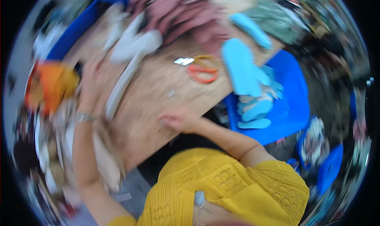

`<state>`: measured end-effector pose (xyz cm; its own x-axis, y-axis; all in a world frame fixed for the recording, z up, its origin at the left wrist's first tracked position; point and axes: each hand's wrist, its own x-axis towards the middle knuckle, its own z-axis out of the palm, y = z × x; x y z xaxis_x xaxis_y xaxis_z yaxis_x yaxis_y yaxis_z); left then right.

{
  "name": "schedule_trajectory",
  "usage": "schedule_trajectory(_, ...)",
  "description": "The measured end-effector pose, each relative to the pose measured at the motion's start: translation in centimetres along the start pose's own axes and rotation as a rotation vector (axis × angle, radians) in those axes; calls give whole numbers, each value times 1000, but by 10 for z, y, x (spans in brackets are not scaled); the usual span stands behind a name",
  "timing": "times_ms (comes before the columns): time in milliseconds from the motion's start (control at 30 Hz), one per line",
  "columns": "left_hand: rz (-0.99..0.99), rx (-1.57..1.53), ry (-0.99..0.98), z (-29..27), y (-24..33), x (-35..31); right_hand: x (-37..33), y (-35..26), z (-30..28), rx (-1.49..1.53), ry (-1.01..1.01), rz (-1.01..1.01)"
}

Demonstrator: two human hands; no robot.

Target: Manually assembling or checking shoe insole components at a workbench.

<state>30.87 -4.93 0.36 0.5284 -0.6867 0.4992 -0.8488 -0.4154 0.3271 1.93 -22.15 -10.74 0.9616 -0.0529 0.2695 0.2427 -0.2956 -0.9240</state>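
Note:
My left hand (92,77) reaches over the left part of the wooden table, smeared by motion, so its fingers do not show clearly. Close to its right lies a long white strip-like piece (122,87), with a padded white glove-shaped piece (136,43) at its far end. My right hand (174,120) is over the table's near edge, its fingers curled in; what they hold, if anything, is hidden. Beyond it lie scissors with orange-red and yellow handles (202,74). Pale cream fabric pieces (105,154) hang beside my left forearm.
Maroon fabric pieces (178,12) are heaped at the far side. Light-blue flat pieces (239,65) lie on the right edge, with more in a blue bin (291,95). Green pieces (277,20) lie far right. An orange bag (51,85) is at the left edge.

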Motion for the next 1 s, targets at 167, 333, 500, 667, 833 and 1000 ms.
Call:
schedule_trajectory(167,-216,688,-298,16,-164,-2,8,3,10,92,-30,-182)
schedule_trajectory(333,-179,709,-267,33,-155,14,4,-2,9,161,18,-145)
schedule_trajectory(500,-135,585,-180,39,-172,23,5,-8,3,156,44,-108)
schedule_trajectory(667,-133,630,-5,-6,-176,43,7,-6,3,234,6,-22)
schedule_trajectory(833,-54,532,159,-45,-169,52,7,-9,1,278,-10,-3)
schedule_trajectory(1000,244,1179,151,-104,-90,38,16,2,10,237,28,-110)
